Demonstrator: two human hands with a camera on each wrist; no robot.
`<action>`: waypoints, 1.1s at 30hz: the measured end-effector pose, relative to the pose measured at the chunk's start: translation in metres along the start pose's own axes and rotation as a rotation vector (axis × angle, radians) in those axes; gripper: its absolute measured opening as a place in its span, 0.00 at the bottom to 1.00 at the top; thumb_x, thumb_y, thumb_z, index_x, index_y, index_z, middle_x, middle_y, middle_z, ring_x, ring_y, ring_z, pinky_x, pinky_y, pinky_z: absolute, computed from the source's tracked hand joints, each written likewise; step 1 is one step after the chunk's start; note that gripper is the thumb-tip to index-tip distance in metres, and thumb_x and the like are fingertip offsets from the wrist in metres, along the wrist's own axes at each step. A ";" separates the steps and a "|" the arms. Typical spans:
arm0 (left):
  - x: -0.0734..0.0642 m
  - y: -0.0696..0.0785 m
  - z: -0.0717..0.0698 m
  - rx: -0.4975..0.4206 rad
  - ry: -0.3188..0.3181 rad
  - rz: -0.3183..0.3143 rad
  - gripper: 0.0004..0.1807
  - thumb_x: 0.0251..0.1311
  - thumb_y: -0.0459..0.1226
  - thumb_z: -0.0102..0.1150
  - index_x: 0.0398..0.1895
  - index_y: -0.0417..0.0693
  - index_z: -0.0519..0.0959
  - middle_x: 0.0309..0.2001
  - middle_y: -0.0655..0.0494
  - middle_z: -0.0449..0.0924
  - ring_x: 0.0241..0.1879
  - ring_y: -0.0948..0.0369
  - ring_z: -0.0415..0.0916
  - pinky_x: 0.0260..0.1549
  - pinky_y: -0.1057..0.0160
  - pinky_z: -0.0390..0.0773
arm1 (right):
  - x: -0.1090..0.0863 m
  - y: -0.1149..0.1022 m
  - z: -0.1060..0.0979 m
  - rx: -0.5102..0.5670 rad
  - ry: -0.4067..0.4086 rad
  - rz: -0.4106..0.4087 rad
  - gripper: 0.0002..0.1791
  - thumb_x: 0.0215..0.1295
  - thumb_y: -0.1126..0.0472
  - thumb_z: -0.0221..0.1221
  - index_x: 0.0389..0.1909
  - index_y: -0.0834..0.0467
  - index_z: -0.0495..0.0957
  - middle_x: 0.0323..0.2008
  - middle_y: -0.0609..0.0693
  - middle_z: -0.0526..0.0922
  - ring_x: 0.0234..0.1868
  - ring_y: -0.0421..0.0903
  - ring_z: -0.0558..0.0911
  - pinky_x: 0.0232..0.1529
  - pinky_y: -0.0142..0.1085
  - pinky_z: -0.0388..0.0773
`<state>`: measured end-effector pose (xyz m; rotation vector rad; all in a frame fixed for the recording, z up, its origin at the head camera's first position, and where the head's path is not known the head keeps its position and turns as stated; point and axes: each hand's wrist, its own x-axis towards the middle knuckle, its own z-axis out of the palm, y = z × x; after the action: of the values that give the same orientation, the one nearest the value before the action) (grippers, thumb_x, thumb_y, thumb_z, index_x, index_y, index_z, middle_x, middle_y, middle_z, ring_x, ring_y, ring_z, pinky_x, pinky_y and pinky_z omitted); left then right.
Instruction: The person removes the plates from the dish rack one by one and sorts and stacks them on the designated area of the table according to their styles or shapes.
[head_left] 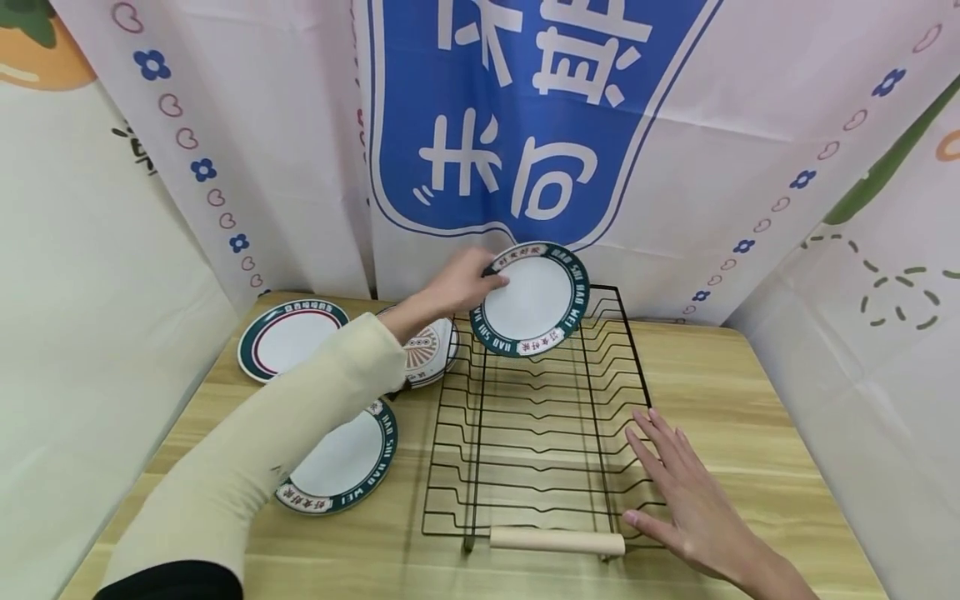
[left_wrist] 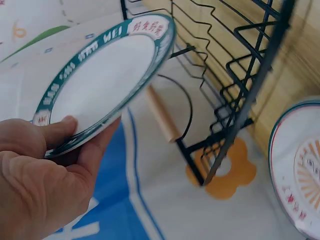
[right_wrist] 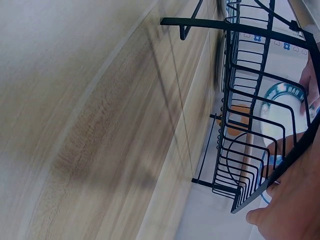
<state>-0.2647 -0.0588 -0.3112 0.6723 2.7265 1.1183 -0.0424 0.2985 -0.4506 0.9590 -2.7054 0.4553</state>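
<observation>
My left hand (head_left: 461,283) pinches the left edge of a round white plate (head_left: 529,300) with a dark green lettered rim. In the left wrist view the thumb lies on the face of this plate (left_wrist: 102,82) and the fingers are beneath it. The plate is held tilted over the far end of a black wire dish rack (head_left: 637,358), which has a pale wooden handle (head_left: 557,541) at its near end. At the rack's right side is my right hand (head_left: 690,492), fingers spread and fairly straight, fingertips overlapping the side wires in the head view.
Left of the rack, a plate with a green rim and red ring (head_left: 292,337) lies at the back. Beside the rack is a plate with an orange sunburst pattern (head_left: 431,354), partly behind my left arm. Nearer lies another green-rimmed plate (head_left: 341,458). A printed cloth (head_left: 300,125) hangs behind the table.
</observation>
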 end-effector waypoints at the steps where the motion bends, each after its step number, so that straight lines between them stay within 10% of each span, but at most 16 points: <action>1: -0.006 0.000 -0.006 -0.008 0.014 -0.002 0.12 0.77 0.35 0.59 0.53 0.35 0.84 0.36 0.45 0.86 0.27 0.60 0.77 0.28 0.66 0.77 | 0.000 0.000 0.000 0.001 0.000 0.000 0.54 0.66 0.37 0.64 0.81 0.67 0.57 0.83 0.65 0.51 0.86 0.60 0.44 0.83 0.41 0.27; 18: -0.129 -0.027 -0.090 0.076 0.114 -0.219 0.17 0.79 0.42 0.58 0.50 0.33 0.80 0.30 0.47 0.81 0.25 0.56 0.76 0.22 0.65 0.75 | 0.000 0.000 0.002 -0.019 0.015 -0.011 0.54 0.63 0.40 0.67 0.80 0.68 0.59 0.82 0.66 0.53 0.84 0.63 0.47 0.83 0.41 0.28; 33: -0.194 -0.104 -0.103 0.056 -0.042 -0.318 0.16 0.78 0.35 0.56 0.54 0.25 0.76 0.27 0.51 0.82 0.24 0.58 0.80 0.23 0.63 0.80 | -0.001 0.002 0.003 -0.029 0.006 -0.011 0.53 0.67 0.36 0.63 0.80 0.67 0.59 0.84 0.62 0.50 0.85 0.62 0.46 0.83 0.41 0.28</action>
<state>-0.1565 -0.2759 -0.3198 0.2499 2.7105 0.9452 -0.0430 0.2995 -0.4537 0.9629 -2.6923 0.4154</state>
